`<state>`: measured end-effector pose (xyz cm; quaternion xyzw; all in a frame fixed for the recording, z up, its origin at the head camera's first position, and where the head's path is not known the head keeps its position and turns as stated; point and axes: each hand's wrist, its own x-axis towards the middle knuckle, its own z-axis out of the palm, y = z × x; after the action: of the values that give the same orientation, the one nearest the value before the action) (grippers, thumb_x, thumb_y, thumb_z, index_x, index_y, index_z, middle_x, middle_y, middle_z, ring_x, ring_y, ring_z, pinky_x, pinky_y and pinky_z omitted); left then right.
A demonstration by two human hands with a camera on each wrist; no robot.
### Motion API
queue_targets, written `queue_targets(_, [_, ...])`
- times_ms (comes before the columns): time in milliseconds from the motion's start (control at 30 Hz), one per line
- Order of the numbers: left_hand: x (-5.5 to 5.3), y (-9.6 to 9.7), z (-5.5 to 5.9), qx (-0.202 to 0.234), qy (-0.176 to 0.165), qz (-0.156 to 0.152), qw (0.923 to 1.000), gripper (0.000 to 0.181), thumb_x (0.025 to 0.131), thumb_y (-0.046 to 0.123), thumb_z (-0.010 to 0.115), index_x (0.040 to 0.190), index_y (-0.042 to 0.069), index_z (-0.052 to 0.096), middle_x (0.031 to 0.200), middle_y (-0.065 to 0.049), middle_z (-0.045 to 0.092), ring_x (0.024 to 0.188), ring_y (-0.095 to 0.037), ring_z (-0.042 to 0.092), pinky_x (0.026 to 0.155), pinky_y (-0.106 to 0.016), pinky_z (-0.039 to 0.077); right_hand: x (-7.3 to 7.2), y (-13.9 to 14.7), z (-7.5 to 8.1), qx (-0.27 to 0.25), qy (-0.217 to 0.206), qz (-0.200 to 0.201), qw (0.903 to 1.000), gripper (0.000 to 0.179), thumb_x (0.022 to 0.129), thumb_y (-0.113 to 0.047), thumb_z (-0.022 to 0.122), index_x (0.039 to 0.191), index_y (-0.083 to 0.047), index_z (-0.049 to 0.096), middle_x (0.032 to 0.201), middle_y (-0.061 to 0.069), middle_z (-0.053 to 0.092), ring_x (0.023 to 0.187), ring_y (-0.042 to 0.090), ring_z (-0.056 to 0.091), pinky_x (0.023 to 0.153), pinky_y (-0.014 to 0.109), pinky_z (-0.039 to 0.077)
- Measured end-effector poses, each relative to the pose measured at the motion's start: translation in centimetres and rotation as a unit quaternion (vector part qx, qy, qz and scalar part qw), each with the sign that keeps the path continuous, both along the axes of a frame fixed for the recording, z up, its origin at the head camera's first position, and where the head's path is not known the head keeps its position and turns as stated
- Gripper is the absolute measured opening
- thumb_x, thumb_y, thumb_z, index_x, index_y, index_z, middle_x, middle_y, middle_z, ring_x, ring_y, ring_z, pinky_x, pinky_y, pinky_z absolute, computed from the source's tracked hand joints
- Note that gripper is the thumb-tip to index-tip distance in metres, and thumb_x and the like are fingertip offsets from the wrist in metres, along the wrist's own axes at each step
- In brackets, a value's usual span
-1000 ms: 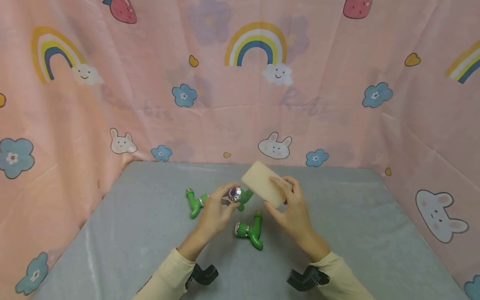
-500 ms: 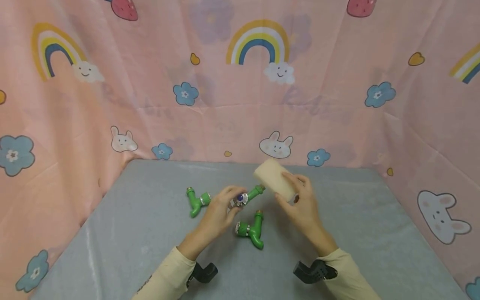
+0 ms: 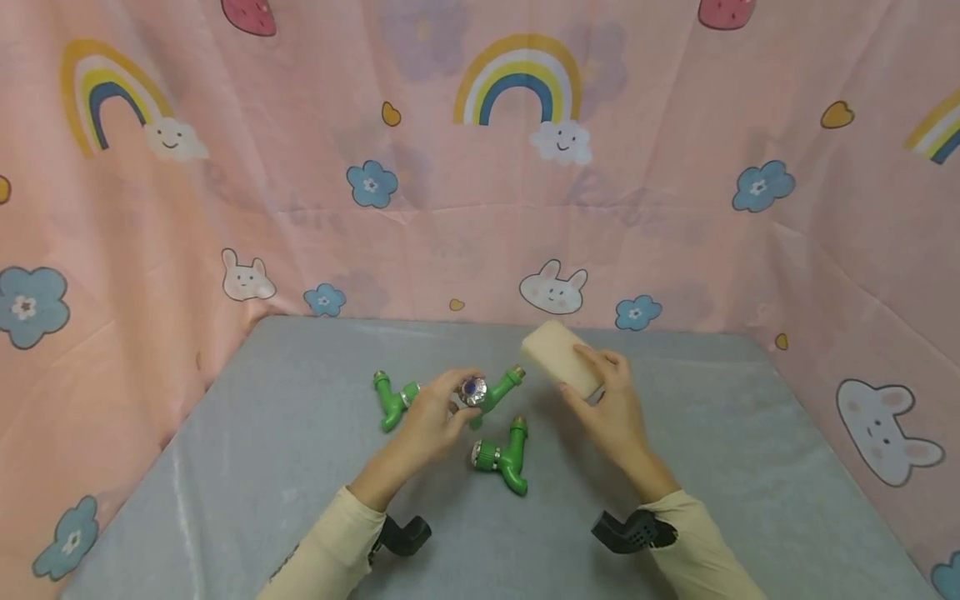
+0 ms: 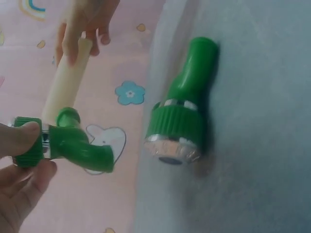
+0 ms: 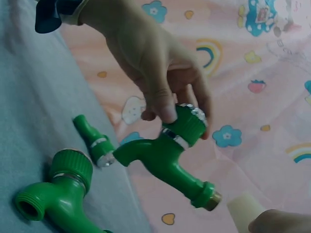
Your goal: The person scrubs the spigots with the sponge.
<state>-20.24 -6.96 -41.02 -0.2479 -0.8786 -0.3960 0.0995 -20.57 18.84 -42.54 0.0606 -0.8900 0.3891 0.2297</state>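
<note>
My left hand (image 3: 429, 418) grips a green faucet (image 3: 497, 393) by its ribbed knob, above the table. In the right wrist view the thumb and fingers close on that knob, and the brass-tipped inlet (image 5: 212, 200) points away from the hand. My right hand (image 3: 613, 418) holds a cream sponge block (image 3: 557, 357) between thumb and fingers, tilted in the air to the right of the faucet. In the head view a gap separates sponge and faucet. A second green faucet (image 3: 513, 460) lies between my forearms; a third (image 3: 390, 403) lies behind my left hand, its knob partly hidden.
A grey cloth covers the table (image 3: 712, 467). Behind and at both sides hangs a pink printed curtain (image 3: 480, 233), meeting the table's far edge. Black wrist mounts (image 3: 633, 533) stick out inward from both sleeves.
My right hand has drawn the sponge to the right, away from the held faucet. My left hand has turned the faucet, so its inlet end now shows. Both lying faucets stay put.
</note>
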Motion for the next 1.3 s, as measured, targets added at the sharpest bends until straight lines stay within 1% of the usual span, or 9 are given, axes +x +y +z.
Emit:
queue_targets(133, [-0.6,-0.6,-0.1,0.005,-0.060,0.018,0.9980,0.049,0.088,0.001,0.075,0.133,0.004,0.059,0.121,-0.014,0.068,0.103,-0.025,0.068,0.082,-0.032,0.061,0.0,0.2,0.3,-0.006,0.006,0.001,1.0000,0.059,0.087,-0.017,0.079,0.141,-0.009,0.058,0.132,0.025,0.048,0.086,0.028,0.051,0.064,0.025,0.041])
queue_targets(267, [-1.3,-1.1,-0.8,0.013,-0.094,0.015,0.9954,0.047,0.088,0.002,0.074,0.133,0.004,0.060,0.123,-0.016,0.069,0.106,-0.030,0.069,0.086,-0.038,0.062,0.0,0.1,0.4,-0.008,-0.001,0.003,1.0000,0.060,0.087,-0.018,0.079,0.142,-0.009,0.057,0.132,0.025,0.047,0.086,0.028,0.050,0.063,0.023,0.041])
queue_targets(467, [-2.1,-1.7,-1.9,0.023,-0.145,0.036,0.9884,0.047,0.091,0.005,0.072,0.136,0.003,0.059,0.134,-0.019,0.064,0.115,-0.039,0.067,0.082,-0.037,0.063,0.1,0.0,0.4,-0.005,-0.010,0.005,0.9999,0.061,0.087,-0.019,0.080,0.142,-0.009,0.057,0.134,0.025,0.047,0.091,0.029,0.052,0.067,0.024,0.040])
queue_targets(567, [-2.4,-2.0,-2.2,0.024,-0.165,0.047,0.9850,0.045,0.092,0.005,0.072,0.135,0.002,0.059,0.134,-0.020,0.065,0.114,-0.040,0.068,0.085,-0.040,0.062,0.1,0.0,0.3,-0.001,-0.014,0.005,0.9999,0.061,0.087,-0.019,0.080,0.143,-0.010,0.056,0.134,0.025,0.047,0.093,0.030,0.052,0.068,0.025,0.040])
queue_targets(767, [-2.8,-2.4,-3.2,-0.014,-0.191,0.042,0.9806,0.043,0.093,0.008,0.070,0.134,-0.001,0.060,0.131,-0.023,0.066,0.111,-0.039,0.068,0.095,-0.046,0.058,0.3,-0.2,0.3,0.002,-0.015,0.006,0.9999,0.060,0.087,-0.020,0.080,0.142,-0.010,0.057,0.134,0.024,0.048,0.095,0.031,0.054,0.070,0.026,0.041])
queue_targets(900, [-3.0,-2.8,-3.6,-0.020,-0.198,0.039,0.9793,0.043,0.095,0.009,0.068,0.135,-0.002,0.059,0.132,-0.023,0.065,0.114,-0.039,0.067,0.097,-0.048,0.057,0.3,-0.2,0.3,0.004,-0.015,0.005,0.9999,0.060,0.088,-0.021,0.080,0.142,-0.011,0.057,0.134,0.023,0.048,0.094,0.031,0.054,0.070,0.026,0.041])
queue_targets(967, [-3.1,-3.0,-3.6,-0.034,-0.188,0.045,0.9806,0.042,0.095,0.010,0.069,0.135,-0.001,0.060,0.131,-0.021,0.066,0.114,-0.037,0.067,0.098,-0.048,0.056,0.2,-0.1,0.3,0.004,-0.016,0.004,0.9999,0.060,0.087,-0.021,0.080,0.142,-0.011,0.057,0.134,0.023,0.048,0.094,0.031,0.054,0.070,0.026,0.041])
queue_targets(1167, [-3.1,-3.4,-3.6,-0.091,-0.166,0.094,0.9774,0.041,0.094,0.019,0.071,0.133,0.008,0.064,0.134,-0.015,0.066,0.127,-0.035,0.060,0.107,-0.054,0.048,0.1,-0.1,0.3,0.001,-0.015,0.008,0.9999,0.060,0.088,-0.020,0.080,0.142,-0.011,0.057,0.133,0.023,0.048,0.094,0.031,0.054,0.070,0.026,0.041])
queue_targets(1300, [-3.1,-3.7,-3.9,-0.112,-0.163,0.108,0.9743,0.039,0.095,0.020,0.071,0.132,0.011,0.065,0.133,-0.016,0.066,0.126,-0.035,0.061,0.104,-0.055,0.049,0.2,-0.1,0.1,0.002,-0.013,0.011,0.9999,0.061,0.087,-0.020,0.080,0.142,-0.010,0.057,0.133,0.023,0.048,0.095,0.031,0.053,0.070,0.026,0.041])
